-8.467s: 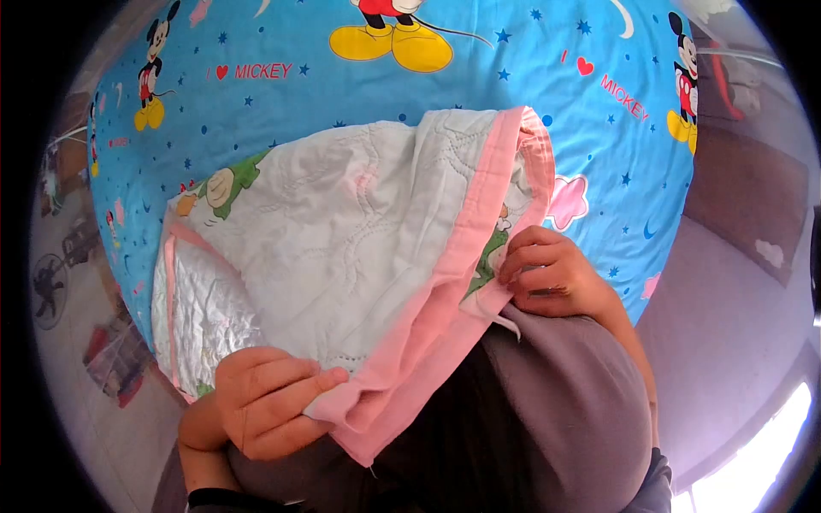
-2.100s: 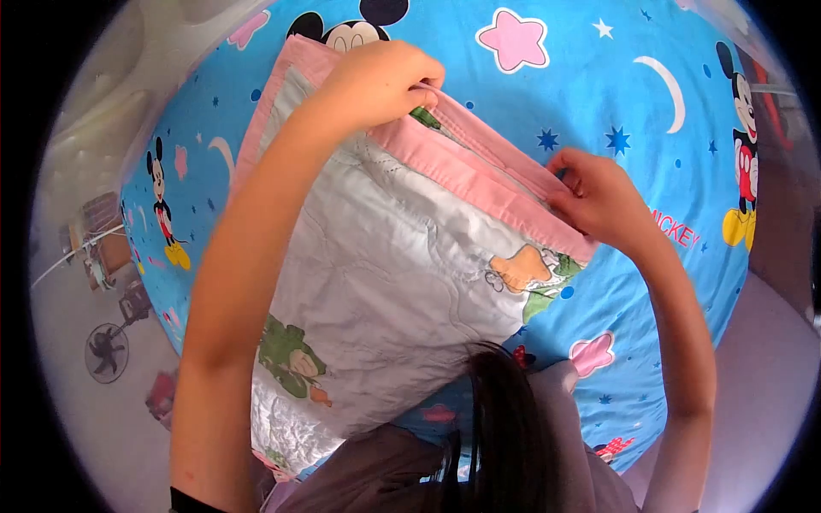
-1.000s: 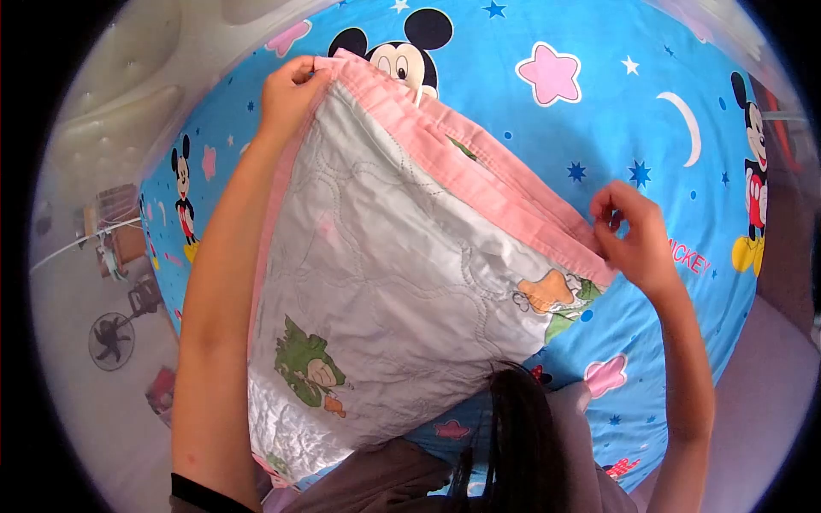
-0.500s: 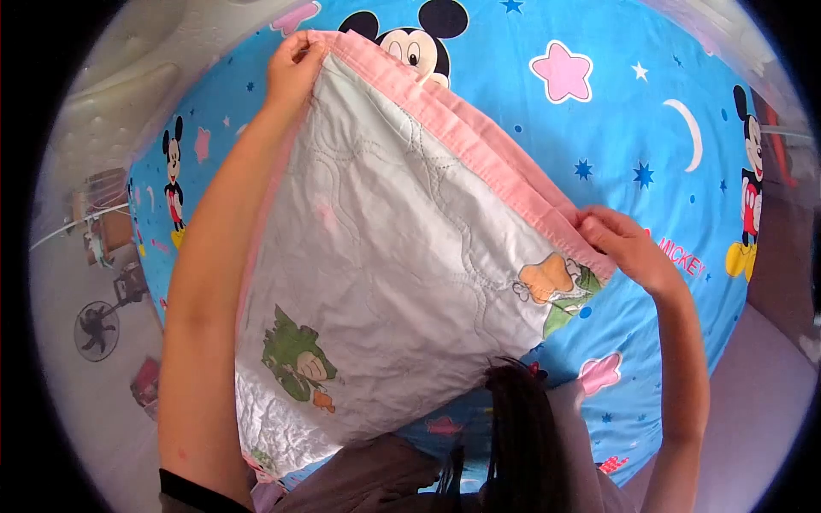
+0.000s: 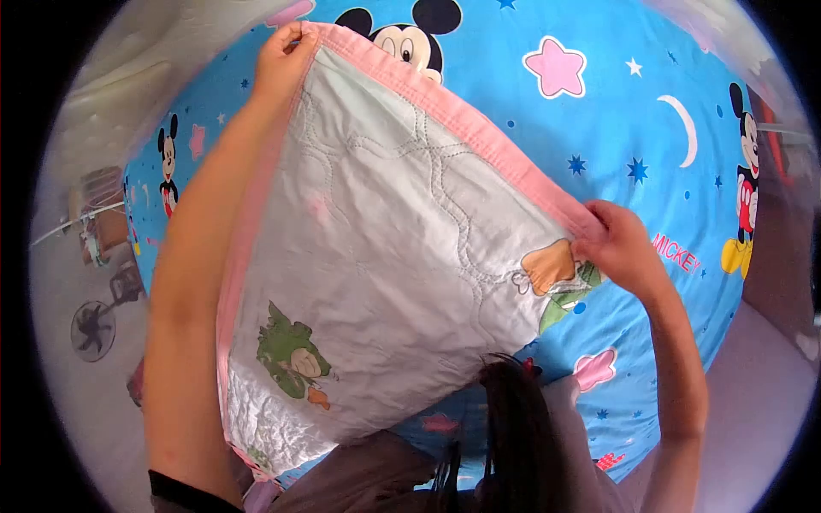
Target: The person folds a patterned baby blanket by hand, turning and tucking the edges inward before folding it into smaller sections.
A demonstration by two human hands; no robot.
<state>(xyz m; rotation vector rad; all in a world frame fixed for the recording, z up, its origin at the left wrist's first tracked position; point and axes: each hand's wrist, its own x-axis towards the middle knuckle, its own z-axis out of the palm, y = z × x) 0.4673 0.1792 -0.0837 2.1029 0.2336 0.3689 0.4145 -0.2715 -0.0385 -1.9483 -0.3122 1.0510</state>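
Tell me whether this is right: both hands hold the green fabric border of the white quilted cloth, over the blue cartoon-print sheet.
The colour is wrong: the head view shows a pink fabric border. The left hand and the right hand do hold it on the white quilted cloth, over the blue cartoon-print sheet.

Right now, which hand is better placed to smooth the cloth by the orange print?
Probably the right hand: it grips the pink border of the cloth close to the orange print, while the left hand pinches the corner at the border's other end.
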